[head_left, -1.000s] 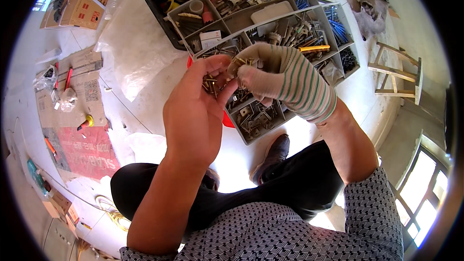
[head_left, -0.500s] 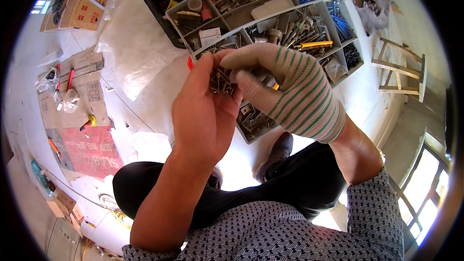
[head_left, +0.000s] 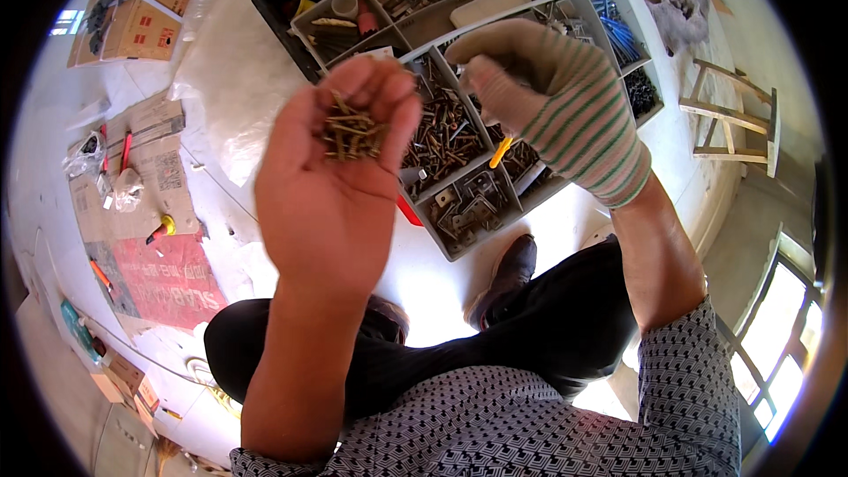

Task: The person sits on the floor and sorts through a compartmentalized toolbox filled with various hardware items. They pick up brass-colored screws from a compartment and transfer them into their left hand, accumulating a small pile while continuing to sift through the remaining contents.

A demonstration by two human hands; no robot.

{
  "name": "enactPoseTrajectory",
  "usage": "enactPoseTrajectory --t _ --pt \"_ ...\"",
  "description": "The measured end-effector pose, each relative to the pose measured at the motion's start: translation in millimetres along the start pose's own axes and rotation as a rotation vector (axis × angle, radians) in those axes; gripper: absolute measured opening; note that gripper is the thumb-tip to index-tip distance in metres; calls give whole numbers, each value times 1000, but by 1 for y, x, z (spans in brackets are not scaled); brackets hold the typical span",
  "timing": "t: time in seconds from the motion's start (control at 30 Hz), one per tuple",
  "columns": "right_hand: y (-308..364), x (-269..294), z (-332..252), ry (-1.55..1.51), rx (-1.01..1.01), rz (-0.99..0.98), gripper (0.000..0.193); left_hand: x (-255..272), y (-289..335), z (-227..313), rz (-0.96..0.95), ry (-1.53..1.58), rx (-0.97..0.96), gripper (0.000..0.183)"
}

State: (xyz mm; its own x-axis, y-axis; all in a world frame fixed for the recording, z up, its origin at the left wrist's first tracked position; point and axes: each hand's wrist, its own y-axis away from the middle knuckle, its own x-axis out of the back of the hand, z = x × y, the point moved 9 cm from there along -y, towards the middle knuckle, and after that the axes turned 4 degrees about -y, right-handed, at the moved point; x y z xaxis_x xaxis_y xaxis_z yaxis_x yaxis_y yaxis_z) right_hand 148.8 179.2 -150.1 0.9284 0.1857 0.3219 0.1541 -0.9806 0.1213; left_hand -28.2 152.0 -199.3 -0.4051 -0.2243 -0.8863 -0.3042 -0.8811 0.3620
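My bare left hand (head_left: 331,203) is cupped palm up around a small heap of brass-coloured screws (head_left: 353,132). To its right, my right hand (head_left: 565,106) wears a white knitted glove with green stripes. Its fingers are curled, the thumb stands apart from them, and nothing shows between; the inside of the hand is in shadow. It hovers over a grey compartment tray (head_left: 452,252), hiding part of it. Loose screws (head_left: 437,132) fill the tray's middle compartment, and metal brackets (head_left: 468,208) lie in the near one. A yellow-handled tool (head_left: 501,152) shows just below the gloved hand.
Drill bits and other hardware fill the far compartments, with blue plastic anchors (head_left: 616,26) at the right. On the left, flattened cardboard (head_left: 132,185) carries small tools near a plastic sheet (head_left: 221,115). A carton (head_left: 146,22) stands far left; a wooden stool (head_left: 729,119) stands right.
My hands have moved apart. The left one, holding the screws, has shifted left and tilted so its palm shows; the gloved right one has moved right and away from me, over the tray.
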Motion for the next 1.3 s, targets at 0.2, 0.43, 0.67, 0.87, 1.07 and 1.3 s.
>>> enactPoseTrajectory --t 0.2,0.43,0.67,0.87,1.07,1.3 --pt "8 -33 7 476 181 -223 29 -1 4 29 -21 65 -74 40" --pt "14 -54 7 847 298 -325 43 -1 4 32 -33 36 -64 39" --pt "8 -70 9 1006 329 -385 46 -1 5 33 -32 27 -54 38" --pt "3 -65 9 971 399 -327 34 1 4 34 -18 12 -54 38" --pt "3 -60 6 861 452 -318 32 0 5 35 -10 -16 -59 39" --pt "4 -75 7 921 430 -430 43 0 4 36 -38 -26 -59 39"
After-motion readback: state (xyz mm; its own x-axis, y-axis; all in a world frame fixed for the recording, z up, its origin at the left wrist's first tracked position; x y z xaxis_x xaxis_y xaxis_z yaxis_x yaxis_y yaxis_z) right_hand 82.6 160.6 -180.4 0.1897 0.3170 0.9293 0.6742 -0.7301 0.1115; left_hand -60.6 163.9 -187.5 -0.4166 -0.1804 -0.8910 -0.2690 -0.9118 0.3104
